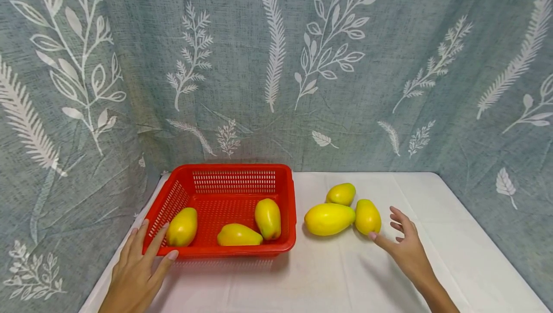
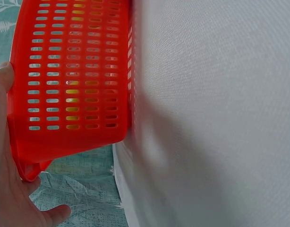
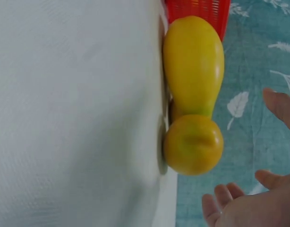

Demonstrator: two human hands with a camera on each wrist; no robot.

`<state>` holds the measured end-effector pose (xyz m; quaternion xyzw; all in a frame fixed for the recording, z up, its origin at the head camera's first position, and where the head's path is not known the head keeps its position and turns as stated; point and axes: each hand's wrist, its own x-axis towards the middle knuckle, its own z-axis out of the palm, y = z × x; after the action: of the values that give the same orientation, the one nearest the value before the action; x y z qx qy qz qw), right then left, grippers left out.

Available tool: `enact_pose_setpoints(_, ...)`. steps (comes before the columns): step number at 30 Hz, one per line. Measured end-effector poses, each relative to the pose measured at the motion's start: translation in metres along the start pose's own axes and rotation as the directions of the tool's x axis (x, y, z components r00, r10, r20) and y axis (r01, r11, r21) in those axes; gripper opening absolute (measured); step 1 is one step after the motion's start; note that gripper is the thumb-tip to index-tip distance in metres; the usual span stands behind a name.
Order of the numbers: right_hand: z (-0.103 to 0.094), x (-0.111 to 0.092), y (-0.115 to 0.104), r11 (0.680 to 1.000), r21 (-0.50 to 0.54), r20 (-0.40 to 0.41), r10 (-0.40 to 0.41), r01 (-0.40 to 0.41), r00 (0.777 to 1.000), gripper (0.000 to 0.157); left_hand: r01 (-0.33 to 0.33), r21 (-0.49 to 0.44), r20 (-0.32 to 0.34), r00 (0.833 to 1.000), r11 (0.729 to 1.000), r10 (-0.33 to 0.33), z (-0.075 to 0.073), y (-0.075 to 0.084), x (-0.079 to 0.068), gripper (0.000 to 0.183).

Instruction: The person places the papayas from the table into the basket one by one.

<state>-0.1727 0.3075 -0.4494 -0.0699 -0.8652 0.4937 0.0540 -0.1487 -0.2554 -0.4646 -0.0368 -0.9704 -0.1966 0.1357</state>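
In the head view my left hand [image 1: 137, 270] rests at the near left corner of a red plastic basket [image 1: 235, 250], fingers spread over its rim. The left wrist view shows the thumb [image 2: 4, 75] against the rim and a finger [image 2: 57, 214] reaching past the corner. My right hand [image 1: 406, 250] is held with parted, slightly bent fingers just right of a yellow mango-like fruit [image 1: 368, 217], holding nothing. Touching that fruit is a longer, papaya-like yellow one [image 1: 329, 219], with a smaller yellow fruit [image 1: 341, 193] behind. The right wrist view shows a gap between hand and the nearest fruit [image 3: 193, 144].
Inside the basket lie three yellow fruits: one at the left [image 1: 182, 227], one near the front wall [image 1: 239, 235], one at the right [image 1: 268, 219]. A white cloth [image 1: 324, 279] covers the table. Blue-green leaf-patterned curtains [image 1: 242, 63] hang behind and at both sides.
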Motion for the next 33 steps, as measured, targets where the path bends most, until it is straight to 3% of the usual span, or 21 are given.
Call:
enact_pose_setpoints(14, 0.005, 0.026, 0.003, 0.998, -0.052, 0.03, 0.049, -0.047, 0.998, 0.102, 0.028, 0.007, 0.034, 0.999, 1.0, -0.028, -0.003, 0.002, 0.003, 0.075)
enact_pose_setpoints(22, 0.01, 0.039, 0.004, 0.994, -0.071, 0.077, 0.085, -0.08, 0.993, 0.105, 0.012, -0.006, 0.014, 1.0, 1.0, -0.012, -0.005, 0.002, 0.004, 0.074)
enact_pose_setpoints(33, 0.018, 0.051, 0.003, 0.991, -0.116, 0.086, 0.08, -0.07, 0.993, 0.099, 0.014, -0.011, 0.022, 1.0, 1.0, -0.014, -0.006, 0.003, 0.003, 0.074)
